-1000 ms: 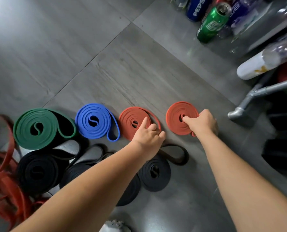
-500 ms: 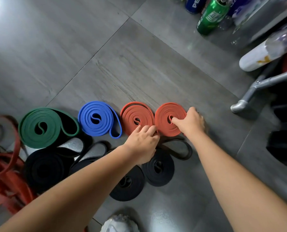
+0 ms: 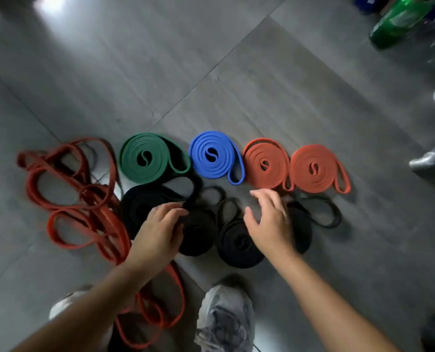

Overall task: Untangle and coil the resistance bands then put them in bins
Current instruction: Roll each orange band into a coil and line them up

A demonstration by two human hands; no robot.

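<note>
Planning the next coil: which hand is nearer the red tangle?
Left. The left hand is over the black coils beside the red tangle; the right hand is farther right, below the orange coils.

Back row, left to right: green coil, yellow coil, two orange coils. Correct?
No, the second one is a blue coil, not yellow. The head view shows the green coil, then the blue, then the left orange coil and right orange coil.

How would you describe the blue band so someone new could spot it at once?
On the grey tiled floor, four flat coils lie in a row beyond the black ones. The blue band is second from the left, between the green coil and an orange coil. It is the only blue coil, its loose end looping out lower right.
</note>
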